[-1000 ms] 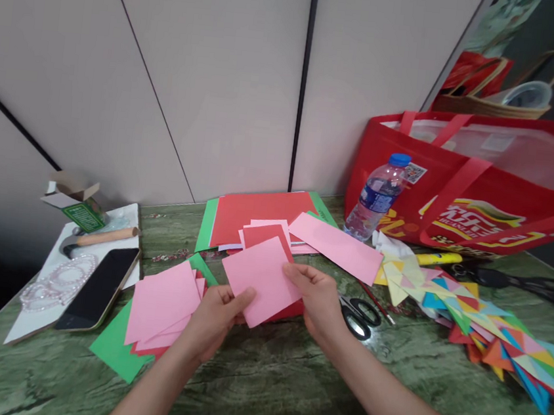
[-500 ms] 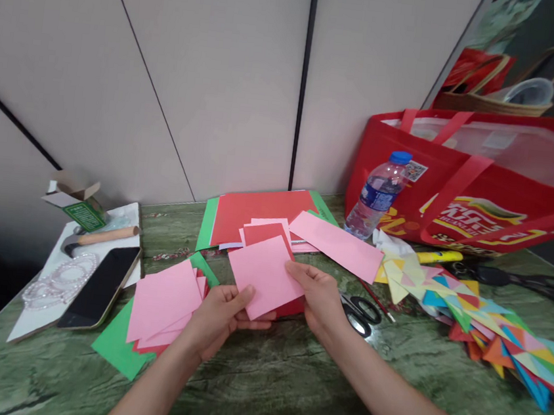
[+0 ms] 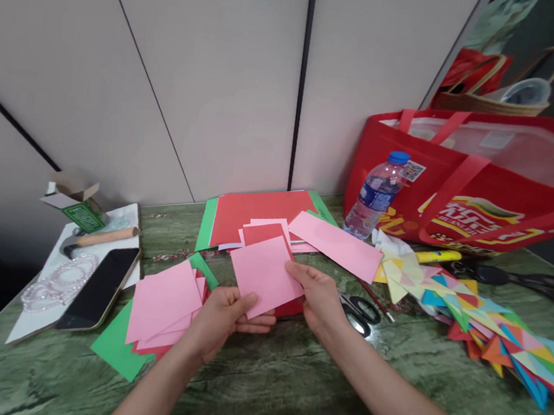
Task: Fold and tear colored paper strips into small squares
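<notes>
A square pink sheet of paper is held up over the table between my two hands. My left hand pinches its lower left corner, thumb on top and fingers beneath. At the right corner, my right hand grips the sheet between thumb and fingers. Beside my left wrist lies a loose pile of pink sheets, with red and green paper showing under it. Behind the held sheet rest red and pink papers, partly hidden, and a pink strip.
Scissors and a thin red stick lie right of my right hand. Farther right are folded coloured paper pieces, a water bottle and a red bag. At left are a phone, a wooden-handled tool and a small box.
The pink sheet and both hands have barely moved; my left thumb has slid slightly right along the sheet's lower corner. The other things lie as before.
</notes>
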Tool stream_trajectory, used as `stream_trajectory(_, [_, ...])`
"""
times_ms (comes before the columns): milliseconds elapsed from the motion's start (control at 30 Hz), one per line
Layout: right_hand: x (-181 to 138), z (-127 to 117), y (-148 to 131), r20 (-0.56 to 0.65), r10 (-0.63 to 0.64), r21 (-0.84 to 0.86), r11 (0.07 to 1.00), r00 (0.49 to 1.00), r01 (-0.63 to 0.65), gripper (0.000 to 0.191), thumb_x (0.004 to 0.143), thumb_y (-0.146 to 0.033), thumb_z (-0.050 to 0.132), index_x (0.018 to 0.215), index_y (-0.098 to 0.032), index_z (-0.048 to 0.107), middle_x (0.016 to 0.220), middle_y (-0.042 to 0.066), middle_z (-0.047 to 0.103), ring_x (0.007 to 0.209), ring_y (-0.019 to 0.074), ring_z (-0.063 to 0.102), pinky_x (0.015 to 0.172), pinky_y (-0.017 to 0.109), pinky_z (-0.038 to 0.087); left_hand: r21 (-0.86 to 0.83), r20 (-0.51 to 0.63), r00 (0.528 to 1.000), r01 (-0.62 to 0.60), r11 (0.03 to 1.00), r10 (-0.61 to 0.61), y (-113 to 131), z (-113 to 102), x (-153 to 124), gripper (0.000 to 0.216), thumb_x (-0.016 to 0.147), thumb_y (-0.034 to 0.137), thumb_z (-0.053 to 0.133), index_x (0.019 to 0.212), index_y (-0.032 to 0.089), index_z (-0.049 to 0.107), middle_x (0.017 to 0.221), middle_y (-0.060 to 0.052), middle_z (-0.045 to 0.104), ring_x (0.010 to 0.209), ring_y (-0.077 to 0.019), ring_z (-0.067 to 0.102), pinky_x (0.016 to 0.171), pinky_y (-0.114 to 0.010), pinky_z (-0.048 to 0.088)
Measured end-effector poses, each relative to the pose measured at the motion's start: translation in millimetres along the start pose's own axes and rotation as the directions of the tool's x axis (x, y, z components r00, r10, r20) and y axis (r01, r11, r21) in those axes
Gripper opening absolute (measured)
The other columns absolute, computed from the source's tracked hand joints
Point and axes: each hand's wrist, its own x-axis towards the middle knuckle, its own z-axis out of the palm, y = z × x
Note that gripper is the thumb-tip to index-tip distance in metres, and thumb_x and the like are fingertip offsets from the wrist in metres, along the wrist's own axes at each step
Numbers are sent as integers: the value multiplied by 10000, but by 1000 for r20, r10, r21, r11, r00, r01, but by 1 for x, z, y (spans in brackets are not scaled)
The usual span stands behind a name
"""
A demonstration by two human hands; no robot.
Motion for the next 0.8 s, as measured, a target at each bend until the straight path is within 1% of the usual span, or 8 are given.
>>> stream_trajectory(167, [-2,1,0,35,-16,14,1000,999,15,251,472,-280,793,632,-140,658,536,-2,652,484,115,550,512,243,437,71,-120,974,-185,980,193,0,-1,3,288,623,427,684,658,143,647,563,-14,623,579,-169,584,550,-263,468])
stream_trajectory(333, [-2,2,5,86,-18,-132,991,996,29,247,539,-332,755,636,-144,628,564,-3,642,504,116,557,523,240,445,268,-287,885,-294,917,368,1,-8,3,365,649,472,628,482,168,515,433,43,426,458,-105,403,437,-202,314])
stream_trajectory(433, [-2,-1,2,153,-195,-328,915,969,236,328,621,-350,698,873,-154,627,837,69,680,741,190,620,659,311,487,474,-214,884,-277,836,415,8,-11,-2,394,723,453,532,471,175,410,468,44,336,472,-96,323,438,-208,242])
stream_trajectory(533, [-8,-2,-8,395,-535,-506,552,747,663,495,715,-290,625,1187,-216,494,1245,98,511,1117,234,482,908,406,400,683,-34,927,-251,686,373,14,-11,-7,392,783,394,428,484,190,277,503,49,227,480,-86,234,442,-221,168])
stream_trajectory(600, [-14,-1,-15,655,-549,-504,195,519,841,398,771,-235,569,1166,-256,523,1286,55,478,1219,230,370,1003,446,287,770,91,946,-265,580,312,15,-10,-9,382,804,361,389,501,195,226,513,53,191,481,-83,202,444,-227,143])
stream_trajectory(667, [-21,1,-17,820,-447,-408,-22,356,913,321,803,-191,531,1110,-281,562,1150,19,590,1222,226,355,1023,483,220,821,176,947,-291,492,267,14,-10,-10,374,822,337,365,507,191,224,509,55,198,476,-81,200,443,-228,139])
stream_trajectory(733, [-25,2,-16,887,-359,-351,-119,289,929,235,817,-180,520,1012,-277,607,966,3,662,1154,228,416,1017,515,181,854,217,942,-310,417,256,12,-10,-10,372,835,320,358,505,181,257,502,56,228,474,-79,217,443,-224,145])
stream_trajectory(800, [-26,3,-13,905,-316,-347,-154,286,925,147,820,-190,523,897,-255,631,835,-7,671,1050,217,483,1007,522,168,879,221,935,-314,358,278,11,-11,-10,371,841,315,368,504,169,313,496,57,259,475,-78,244,447,-219,159])
